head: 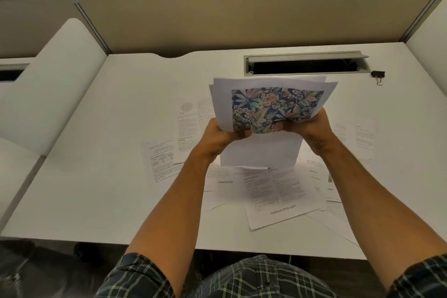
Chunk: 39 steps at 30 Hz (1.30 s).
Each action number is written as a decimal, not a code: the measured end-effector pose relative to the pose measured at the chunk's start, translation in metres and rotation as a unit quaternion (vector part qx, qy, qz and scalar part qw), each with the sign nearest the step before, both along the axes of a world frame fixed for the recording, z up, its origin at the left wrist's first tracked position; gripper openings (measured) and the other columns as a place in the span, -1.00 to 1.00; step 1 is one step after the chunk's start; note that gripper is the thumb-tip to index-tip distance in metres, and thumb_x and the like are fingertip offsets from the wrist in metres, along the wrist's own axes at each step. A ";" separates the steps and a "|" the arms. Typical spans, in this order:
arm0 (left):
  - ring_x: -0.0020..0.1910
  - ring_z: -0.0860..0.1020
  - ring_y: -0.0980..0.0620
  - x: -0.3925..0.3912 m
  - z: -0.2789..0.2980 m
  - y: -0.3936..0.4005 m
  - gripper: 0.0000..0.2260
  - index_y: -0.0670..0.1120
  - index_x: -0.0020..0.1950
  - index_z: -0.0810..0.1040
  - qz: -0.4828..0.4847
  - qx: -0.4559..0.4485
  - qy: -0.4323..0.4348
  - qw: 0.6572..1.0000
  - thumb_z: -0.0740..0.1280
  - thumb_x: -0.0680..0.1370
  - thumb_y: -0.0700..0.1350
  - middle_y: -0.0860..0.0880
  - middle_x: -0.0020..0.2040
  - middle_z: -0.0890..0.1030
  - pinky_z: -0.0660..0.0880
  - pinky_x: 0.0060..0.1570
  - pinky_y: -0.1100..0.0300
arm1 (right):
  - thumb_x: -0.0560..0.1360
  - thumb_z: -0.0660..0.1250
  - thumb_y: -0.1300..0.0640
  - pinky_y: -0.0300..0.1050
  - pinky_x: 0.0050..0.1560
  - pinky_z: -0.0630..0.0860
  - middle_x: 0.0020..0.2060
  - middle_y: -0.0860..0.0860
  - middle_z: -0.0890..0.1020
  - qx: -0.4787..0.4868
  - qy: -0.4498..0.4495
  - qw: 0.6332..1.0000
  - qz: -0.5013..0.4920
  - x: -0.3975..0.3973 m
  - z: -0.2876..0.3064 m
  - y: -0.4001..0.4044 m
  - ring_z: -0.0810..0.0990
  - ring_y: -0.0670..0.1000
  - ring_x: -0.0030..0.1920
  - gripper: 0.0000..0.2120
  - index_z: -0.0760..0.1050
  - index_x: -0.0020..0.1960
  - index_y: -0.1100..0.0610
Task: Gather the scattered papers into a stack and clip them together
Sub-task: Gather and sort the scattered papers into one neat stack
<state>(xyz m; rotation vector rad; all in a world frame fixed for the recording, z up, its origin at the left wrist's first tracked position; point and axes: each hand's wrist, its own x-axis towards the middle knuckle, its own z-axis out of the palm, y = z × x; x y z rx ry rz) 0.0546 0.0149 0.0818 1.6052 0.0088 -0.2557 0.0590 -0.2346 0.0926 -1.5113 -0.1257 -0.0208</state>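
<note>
Person in a short-sleeved plaid shirt point(254, 278), dark navy-grey checked cloth with pale green and white lines crossing. Left short sleeve point(137, 276) ends above the elbow, right short sleeve point(420, 278) the same. Both forearms bare, no watch or rings seen. Left hand point(217, 135) and right hand point(312, 126) bare, ungloved. Fingers mostly hidden.

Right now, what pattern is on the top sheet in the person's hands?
A multicoloured floral print of leaves and blossoms on dark blue, seen in the head view.
</note>
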 end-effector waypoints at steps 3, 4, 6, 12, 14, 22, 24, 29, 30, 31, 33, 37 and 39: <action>0.12 0.65 -0.14 0.000 0.001 0.001 -0.61 0.10 0.07 0.67 0.030 -0.035 0.010 0.999 0.62 0.28 -0.10 -0.03 0.08 0.70 0.65 0.10 -0.07 | 0.10 0.68 0.09 0.15 -0.01 0.68 0.04 -0.04 0.74 0.014 -0.018 1.000 -0.017 -0.001 0.004 0.001 0.71 0.13 0.09 -0.51 0.69 -0.01 -0.19; 0.10 0.66 -0.14 -0.001 0.000 0.001 -0.64 0.12 0.01 0.70 0.034 -0.042 0.016 0.998 0.63 0.26 -0.08 -0.02 0.04 0.71 0.66 0.08 -0.07 | 0.09 0.67 0.10 0.15 -0.01 0.68 0.02 -0.04 0.74 0.019 -0.011 1.000 -0.020 -0.002 0.000 0.001 0.71 0.12 0.09 -0.52 0.70 -0.02 -0.18; 0.10 0.66 -0.12 -0.007 -0.010 0.001 -0.65 0.12 -0.03 0.72 0.027 -0.035 0.028 0.999 0.65 0.23 -0.06 0.01 0.01 0.72 0.66 0.07 -0.05 | 0.10 0.69 0.19 0.21 0.05 0.67 0.04 0.00 0.74 0.016 0.012 1.000 -0.016 -0.006 -0.014 0.001 0.70 0.10 0.11 -0.50 0.69 -0.01 -0.13; 0.19 0.63 -0.08 -0.012 -0.024 -0.006 -0.61 0.23 0.04 0.70 0.020 -0.039 0.026 0.999 0.62 0.33 -0.16 0.00 0.12 0.71 0.63 0.17 -0.04 | 0.19 0.63 0.33 0.09 0.04 0.68 -0.01 -0.06 0.75 0.008 0.045 0.999 -0.020 -0.008 -0.027 0.004 0.71 0.01 0.03 -0.54 0.72 -0.06 -0.13; 0.16 0.63 -0.07 -0.010 -0.026 -0.006 -0.66 0.14 0.08 0.68 0.025 -0.028 0.033 0.999 0.60 0.41 -0.21 0.00 0.09 0.70 0.62 0.14 0.02 | 0.18 0.65 0.32 0.06 0.01 0.69 -0.04 -0.08 0.75 -0.014 0.056 0.998 -0.021 -0.005 -0.029 0.002 0.71 0.02 0.02 -0.55 0.70 -0.03 -0.06; 0.03 0.72 -0.06 -0.009 -0.022 -0.011 -0.59 -0.09 0.16 0.65 0.056 -0.024 0.056 0.997 0.65 0.36 -0.14 -0.08 0.05 0.74 0.68 0.02 0.03 | 0.20 0.65 0.17 -0.01 -0.03 0.69 -0.05 0.00 0.76 -0.007 0.091 0.994 -0.053 -0.004 -0.035 0.005 0.75 0.05 -0.02 -0.57 0.67 0.04 0.07; 0.04 0.72 -0.09 -0.007 -0.022 -0.010 -0.49 -0.16 0.19 0.65 0.060 -0.034 0.056 0.996 0.68 0.29 -0.10 -0.11 0.06 0.74 0.68 0.02 -0.01 | 0.21 0.64 0.16 0.00 -0.03 0.69 -0.03 0.01 0.76 -0.002 0.105 0.993 -0.047 -0.003 -0.035 0.006 0.74 0.06 -0.01 -0.55 0.66 0.08 0.08; -0.05 0.71 0.03 -0.007 -0.020 -0.008 -0.59 -0.02 0.08 0.64 0.063 -0.031 0.062 0.996 0.67 0.31 -0.21 -0.03 0.00 0.72 0.66 -0.12 0.14 | 0.27 0.64 0.24 0.03 0.01 0.67 -0.07 -0.05 0.76 0.027 0.094 0.993 -0.067 -0.003 -0.032 0.006 0.73 -0.01 -0.06 -0.63 0.68 0.03 0.06; -0.06 0.71 0.07 -0.007 -0.020 -0.009 -0.61 0.01 0.07 0.64 0.060 -0.034 0.055 0.996 0.64 0.33 -0.26 0.00 0.00 0.72 0.66 -0.12 0.16 | 0.26 0.64 0.27 0.07 0.00 0.68 -0.07 -0.03 0.76 0.035 0.084 0.994 -0.064 -0.003 -0.031 0.007 0.73 0.01 -0.06 -0.65 0.70 0.00 0.06; -0.04 0.71 0.09 -0.006 -0.019 -0.008 -0.61 0.04 0.06 0.66 0.057 -0.038 0.049 0.996 0.62 0.35 -0.29 0.02 0.01 0.73 0.66 -0.11 0.16 | 0.25 0.64 0.29 0.08 -0.01 0.69 -0.07 -0.03 0.76 0.041 0.078 0.994 -0.059 -0.003 -0.030 0.006 0.73 0.02 -0.07 -0.66 0.71 -0.02 0.05; 0.02 0.70 0.07 -0.005 -0.021 -0.005 -0.63 0.09 0.05 0.68 0.047 -0.030 0.038 0.998 0.61 0.37 -0.28 0.03 0.04 0.73 0.65 -0.06 0.16 | 0.24 0.62 0.27 0.06 -0.03 0.70 -0.04 -0.02 0.75 0.034 0.081 0.995 -0.038 -0.005 -0.031 0.004 0.72 0.03 -0.04 -0.65 0.70 -0.01 0.05; 0.09 0.64 -0.04 -0.009 -0.030 -0.002 -0.75 0.04 0.15 0.62 0.059 0.004 0.055 0.997 0.53 0.51 -0.14 0.00 0.08 0.68 0.61 0.06 0.06 | 0.29 0.64 0.24 -0.02 0.05 0.68 0.00 -0.02 0.73 -0.035 0.111 0.993 -0.021 -0.007 -0.042 0.003 0.70 -0.01 0.01 -0.64 0.66 0.03 0.02; 0.12 0.63 -0.09 -0.009 -0.033 -0.002 -0.75 -0.02 0.22 0.58 0.083 0.016 0.069 0.994 0.48 0.56 -0.05 -0.02 0.09 0.67 0.60 0.11 0.01 | 0.44 0.56 0.23 -0.11 -0.03 0.67 -0.04 -0.04 0.71 -0.052 0.109 0.992 -0.037 -0.004 -0.041 0.006 0.68 -0.05 -0.05 -0.79 0.65 0.01 0.02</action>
